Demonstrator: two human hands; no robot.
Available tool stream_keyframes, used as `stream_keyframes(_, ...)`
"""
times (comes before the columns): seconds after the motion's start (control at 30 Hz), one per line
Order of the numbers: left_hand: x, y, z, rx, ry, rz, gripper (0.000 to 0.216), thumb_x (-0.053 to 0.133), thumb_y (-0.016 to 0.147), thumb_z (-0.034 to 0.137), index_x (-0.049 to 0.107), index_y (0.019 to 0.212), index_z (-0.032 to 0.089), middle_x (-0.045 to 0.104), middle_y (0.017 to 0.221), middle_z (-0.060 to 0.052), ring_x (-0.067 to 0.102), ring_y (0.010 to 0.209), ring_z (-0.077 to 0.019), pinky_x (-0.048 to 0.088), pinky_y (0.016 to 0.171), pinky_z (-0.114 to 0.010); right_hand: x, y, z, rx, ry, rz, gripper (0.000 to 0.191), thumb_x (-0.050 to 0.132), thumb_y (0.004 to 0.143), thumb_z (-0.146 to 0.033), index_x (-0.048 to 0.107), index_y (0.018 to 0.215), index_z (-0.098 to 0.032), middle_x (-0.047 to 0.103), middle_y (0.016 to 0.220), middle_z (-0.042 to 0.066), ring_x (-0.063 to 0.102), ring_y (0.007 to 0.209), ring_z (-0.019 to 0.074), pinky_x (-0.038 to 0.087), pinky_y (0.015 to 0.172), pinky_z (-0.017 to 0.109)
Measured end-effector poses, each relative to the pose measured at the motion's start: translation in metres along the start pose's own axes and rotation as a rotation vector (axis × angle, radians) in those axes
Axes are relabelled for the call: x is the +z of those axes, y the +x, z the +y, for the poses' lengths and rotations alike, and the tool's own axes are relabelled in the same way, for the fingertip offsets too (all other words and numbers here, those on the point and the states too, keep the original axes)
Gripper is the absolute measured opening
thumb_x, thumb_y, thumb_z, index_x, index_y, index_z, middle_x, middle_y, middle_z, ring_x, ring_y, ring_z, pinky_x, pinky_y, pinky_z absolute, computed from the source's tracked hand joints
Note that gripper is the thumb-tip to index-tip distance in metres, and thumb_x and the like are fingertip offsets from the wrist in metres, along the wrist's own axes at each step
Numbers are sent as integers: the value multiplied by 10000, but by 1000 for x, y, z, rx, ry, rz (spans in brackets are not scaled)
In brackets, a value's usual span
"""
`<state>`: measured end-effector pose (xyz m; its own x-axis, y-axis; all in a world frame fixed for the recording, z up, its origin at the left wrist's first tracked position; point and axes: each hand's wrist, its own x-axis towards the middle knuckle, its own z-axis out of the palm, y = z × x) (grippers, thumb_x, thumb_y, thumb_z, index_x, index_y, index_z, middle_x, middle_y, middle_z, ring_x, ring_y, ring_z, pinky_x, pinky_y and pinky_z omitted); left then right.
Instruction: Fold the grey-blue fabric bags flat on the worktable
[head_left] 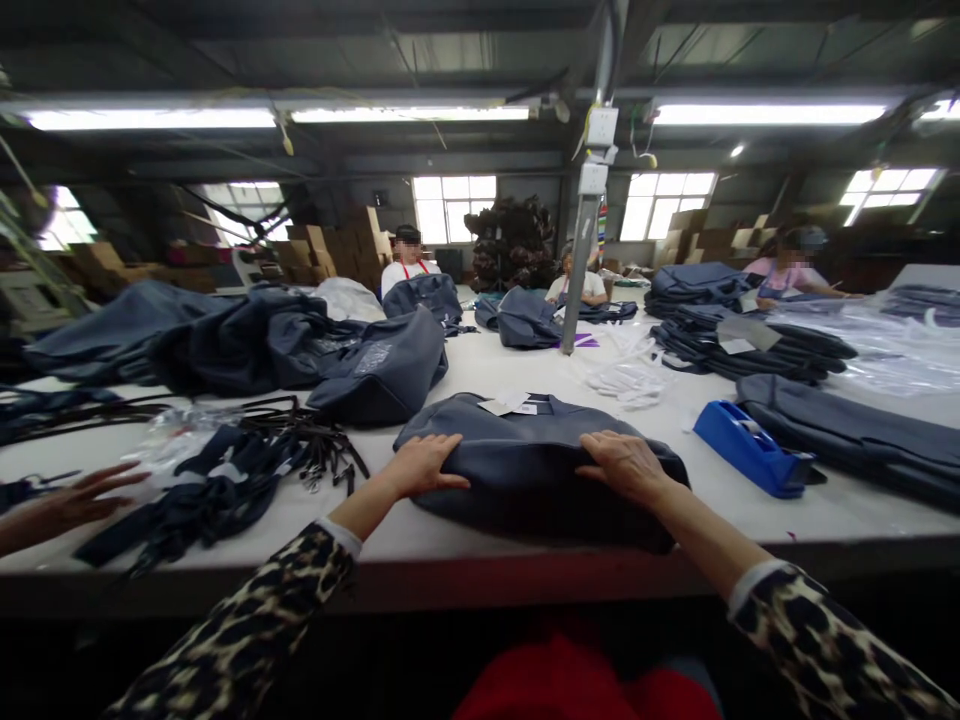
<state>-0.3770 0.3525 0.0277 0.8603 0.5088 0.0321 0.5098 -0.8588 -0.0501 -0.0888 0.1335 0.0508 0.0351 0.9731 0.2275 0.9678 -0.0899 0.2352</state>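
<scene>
A folded dark blue bag (525, 450) with white paper tags (506, 404) on top lies in front of me on the white table (480, 370). My left hand (424, 464) lies flat on its left side, fingers stretched out. My right hand (626, 465) presses on its right side, fingers spread and curled over the fabric. Neither hand lifts the bag.
A blue tape dispenser (752, 448) sits right of the bag. Black straps (300, 435) and dark pouches (217, 490) lie to the left, where another person's hand (79, 497) reaches in. Piles of dark bags (300, 350), stacked bags (742, 335), a pole (583, 250) and seated workers fill the back.
</scene>
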Motion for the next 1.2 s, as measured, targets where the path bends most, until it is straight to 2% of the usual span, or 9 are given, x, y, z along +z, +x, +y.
stream_keyframes(0.13,2,8,-14,-52,65,44,361,621,796,184,564,1153,185,641,1145,-110,551,1140,-287,402,949,-381,-9,-8,-11,10,-6,38,216,653,896,-394,557,952,-208,661,913,46,624,856,221,371,648,295)
stream_keyframes(0.23,-4,20,-19,-51,95,55,202,549,849,187,569,1050,199,639,1127,-98,560,1123,-275,431,905,-371,-11,-7,-6,26,-5,41,219,660,890,-389,566,964,-206,664,933,52,624,875,224,384,665,296)
stream_keyframes(0.37,-24,38,-28,-1,133,4,163,586,848,253,573,1008,225,636,1132,-88,576,1107,-288,445,907,-393,-7,-5,13,92,0,33,258,657,889,-422,573,1003,-207,668,971,65,622,922,231,397,707,299)
stream_keyframes(0.47,-37,45,-28,56,166,-92,283,693,757,242,587,1020,237,641,1152,-78,565,1146,-304,437,944,-408,2,-7,17,147,15,20,285,687,866,-432,585,1001,-203,673,976,67,622,931,234,397,714,300)
stream_keyframes(0.6,-37,51,7,193,92,-214,788,829,622,460,492,1303,250,616,1250,-72,573,1160,-285,455,953,-340,11,-7,7,172,43,14,305,755,814,-399,596,986,-203,680,974,50,619,944,224,391,716,288)
stream_keyframes(0.7,-24,60,49,211,-33,-124,904,721,703,650,375,1404,198,551,1335,-126,544,1202,-304,455,960,-364,10,-7,1,183,43,12,310,759,812,-394,595,988,-198,681,979,51,616,945,218,389,725,284)
stream_keyframes(0.8,-12,72,74,178,-27,-61,811,755,687,622,450,1299,184,563,1300,-142,537,1197,-338,467,926,-403,9,-8,-1,192,24,7,328,757,811,-408,592,998,-193,678,990,60,612,948,228,390,726,289)
stream_keyframes(0.97,-2,83,64,113,10,49,603,800,725,422,492,1197,206,605,1207,-115,562,1146,-314,452,914,-389,11,1,-12,177,-16,20,337,748,816,-417,590,1006,-188,666,1003,76,604,962,245,405,749,310)
stream_keyframes(1.2,8,53,59,67,36,196,466,724,810,251,492,1207,179,584,1208,-139,515,1172,-317,393,964,-422,7,3,-37,229,-63,11,413,765,798,-409,580,1073,-164,646,1055,101,584,1020,262,447,820,363)
